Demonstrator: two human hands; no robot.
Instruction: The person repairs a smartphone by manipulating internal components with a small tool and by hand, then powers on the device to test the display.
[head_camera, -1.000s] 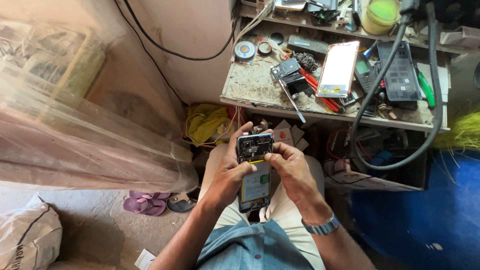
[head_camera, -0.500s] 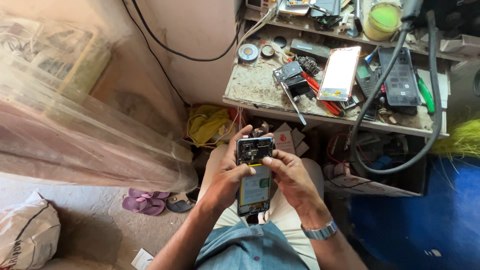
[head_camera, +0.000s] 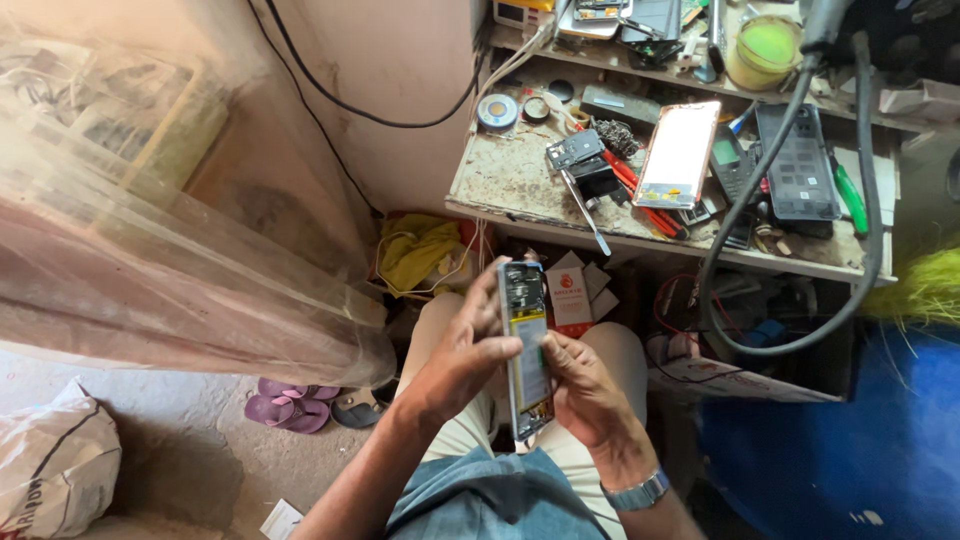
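Our left hand (head_camera: 462, 355) and right hand (head_camera: 583, 385) both gripping the opened phone (head_camera: 526, 345) edge-on over our lap, fingers curled around it, cluttered workbench (head_camera: 510, 180) beyond

I see an opened phone (head_camera: 526, 350) showing yellow-and-white battery, green-dark board on top. Lap: beige trousers (head_camera: 455, 430), blue shirt (head_camera: 480, 500). Silver wristwatch (head_camera: 640, 492). Purple sandals (head_camera: 290, 408) on grey floor. Yellow cloth (head_camera: 418, 248) under bench. Bench: pinkish phone panel (head_camera: 678, 152), red-handled tool (head_camera: 640, 195), green screwdriver (head_camera: 852, 200), black cable (head_camera: 790, 330). Blue surface (head_camera: 860, 450) at right.
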